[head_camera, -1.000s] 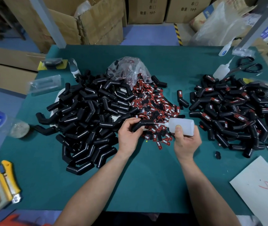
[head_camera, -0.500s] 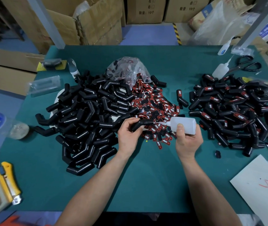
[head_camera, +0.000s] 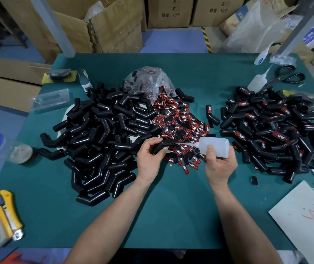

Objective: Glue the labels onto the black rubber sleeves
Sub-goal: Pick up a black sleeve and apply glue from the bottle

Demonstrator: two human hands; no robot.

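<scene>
left grip (head_camera: 149,155): my fingers curled round 1 black sleeve (head_camera: 163,146), over the labels (head_camera: 181,122)
right grip (head_camera: 220,164): I hold 1 glue bottle (head_camera: 214,147), nozzle at that sleeve's end
piles: 2, with bare sleeves (head_camera: 102,134) left and labelled sleeves (head_camera: 278,130) right; too many to count
labels: 1 heap, mid-worktop (head_camera: 171,216)

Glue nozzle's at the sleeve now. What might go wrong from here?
1. The glue bottle in the right hand points at the sleeve over the loose label pile; a drip might stick labels together.
2. The left hand grips that sleeve close to the nozzle, so glue may reach its fingers.
</scene>
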